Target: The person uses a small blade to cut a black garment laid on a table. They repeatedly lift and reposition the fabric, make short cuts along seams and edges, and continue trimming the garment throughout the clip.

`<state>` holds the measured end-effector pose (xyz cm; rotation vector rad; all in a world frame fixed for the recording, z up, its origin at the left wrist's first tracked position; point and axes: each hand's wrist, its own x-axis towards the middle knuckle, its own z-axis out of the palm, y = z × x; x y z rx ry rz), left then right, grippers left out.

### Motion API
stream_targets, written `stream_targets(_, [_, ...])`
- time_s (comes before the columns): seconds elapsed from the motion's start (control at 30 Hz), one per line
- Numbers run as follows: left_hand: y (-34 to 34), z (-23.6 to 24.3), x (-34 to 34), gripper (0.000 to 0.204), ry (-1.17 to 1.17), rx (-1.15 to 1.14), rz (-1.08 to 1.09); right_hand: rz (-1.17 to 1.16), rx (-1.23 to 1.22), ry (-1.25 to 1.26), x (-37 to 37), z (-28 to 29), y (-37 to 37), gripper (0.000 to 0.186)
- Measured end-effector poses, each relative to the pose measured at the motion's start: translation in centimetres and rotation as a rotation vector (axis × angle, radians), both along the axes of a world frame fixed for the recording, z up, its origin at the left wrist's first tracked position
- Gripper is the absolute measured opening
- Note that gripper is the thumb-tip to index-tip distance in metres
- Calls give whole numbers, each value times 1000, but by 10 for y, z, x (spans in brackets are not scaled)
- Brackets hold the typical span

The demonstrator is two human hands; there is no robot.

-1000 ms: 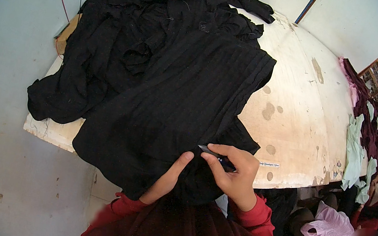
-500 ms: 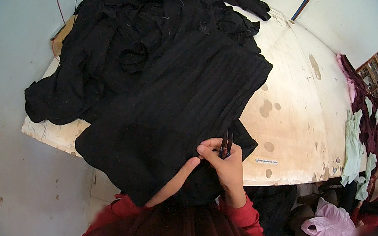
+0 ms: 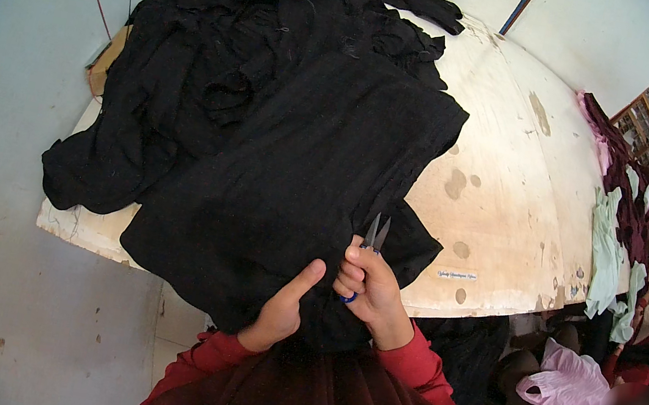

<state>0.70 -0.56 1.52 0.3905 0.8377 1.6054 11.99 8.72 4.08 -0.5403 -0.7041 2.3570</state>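
Right hand (image 3: 371, 296) closed around small thread snips (image 3: 372, 241), blades up and away, long axis near upright. Left hand (image 3: 283, 309) gripping black garment (image 3: 292, 189), thumb raised. Garment draped over near edge of worktop (image 3: 504, 207).

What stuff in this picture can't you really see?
- Head view: the small snips show only their blades; the right hand covers the handle.
- The left hand fingers are tucked under the black cloth.
- The black cloth pile hides much of the table.
- The person at lower right is blurred.
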Motion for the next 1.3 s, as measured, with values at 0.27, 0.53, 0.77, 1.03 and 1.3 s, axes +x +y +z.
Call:
stream_targets(0.27, [-2, 12, -2, 39, -22, 27, 19, -466, 1145, -626, 17, 38, -5, 31])
stream_targets(0.53, [-2, -1, -4, 40, 94, 64, -61, -535, 1683, -777, 24, 39, -11, 28])
stream_targets(0.77, [-3, -3, -5, 39, 53, 91, -41, -561, 1671, -820, 25, 36, -6, 21])
stream_targets(1.03, [-3, -7, -3, 41, 253, -17, 11, -489, 1529, -795, 27, 42, -6, 21])
stream_targets(1.3, [-6, -7, -8, 50, 744, 32, 207, -359, 1618, -874, 19, 62, -5, 19])
